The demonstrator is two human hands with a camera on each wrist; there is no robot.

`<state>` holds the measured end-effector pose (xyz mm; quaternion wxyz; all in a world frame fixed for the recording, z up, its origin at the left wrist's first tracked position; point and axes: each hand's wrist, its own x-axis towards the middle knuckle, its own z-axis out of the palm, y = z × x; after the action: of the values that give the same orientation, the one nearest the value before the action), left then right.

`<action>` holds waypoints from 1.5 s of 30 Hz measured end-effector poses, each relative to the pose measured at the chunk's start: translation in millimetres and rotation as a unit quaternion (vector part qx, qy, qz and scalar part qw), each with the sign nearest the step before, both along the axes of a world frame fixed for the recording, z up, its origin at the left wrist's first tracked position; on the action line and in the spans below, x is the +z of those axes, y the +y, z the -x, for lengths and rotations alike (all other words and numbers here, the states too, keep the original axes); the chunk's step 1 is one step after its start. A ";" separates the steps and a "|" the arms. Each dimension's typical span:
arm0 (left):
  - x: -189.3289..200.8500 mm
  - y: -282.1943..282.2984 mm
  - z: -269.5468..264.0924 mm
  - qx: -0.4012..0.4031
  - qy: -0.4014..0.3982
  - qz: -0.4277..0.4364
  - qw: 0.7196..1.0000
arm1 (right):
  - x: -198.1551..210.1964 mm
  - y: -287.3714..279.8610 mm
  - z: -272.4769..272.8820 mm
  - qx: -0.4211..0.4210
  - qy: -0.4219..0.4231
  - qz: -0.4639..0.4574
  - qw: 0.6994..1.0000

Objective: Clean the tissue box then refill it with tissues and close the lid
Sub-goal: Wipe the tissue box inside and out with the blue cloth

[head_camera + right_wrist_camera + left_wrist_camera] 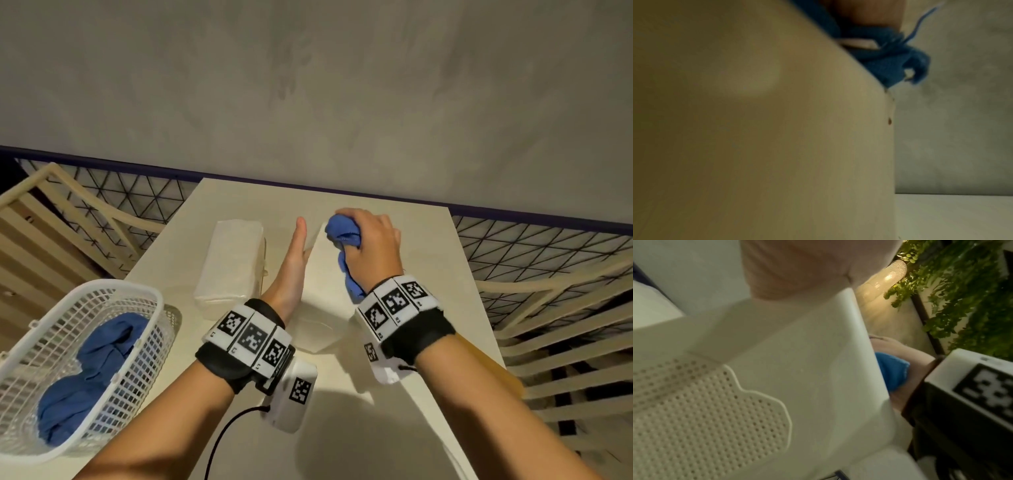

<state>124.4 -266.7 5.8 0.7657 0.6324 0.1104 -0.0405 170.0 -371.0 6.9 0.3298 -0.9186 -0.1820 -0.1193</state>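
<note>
The white tissue box [322, 274] stands mid-table between my hands. My left hand [295, 250] lies flat against its left side, fingers straight. My right hand [371, 240] grips a bunched blue cloth [344, 233] and presses it on the box's far top edge. In the left wrist view the box wall [807, 361] shows a dotted cloud-shaped panel [705, 410], with the blue cloth [893, 371] behind its edge. The right wrist view is filled by the box's side [756, 129], with the blue cloth [890, 56] at its top corner. A wrapped white tissue pack [233, 263] lies left of the box.
A white mesh basket [137, 294] with more blue cloths [89, 373] sits on the table's left front corner. A thin pale panel [263, 260] stands between the tissue pack and my left hand. A tan flat piece [496, 370] shows under my right forearm. Slatted chairs [555, 342] flank the table.
</note>
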 end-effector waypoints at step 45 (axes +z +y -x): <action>-6.2 31.6 -12.3 0.068 0.064 0.084 0.992 | -21.0 -5.5 8.0 0.071 -0.021 -0.047 0.996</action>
<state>136.6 -235.1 -0.3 0.8085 0.5530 0.1977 -0.0380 162.1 -376.5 -14.1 0.3763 -0.8841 -0.2483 -0.1230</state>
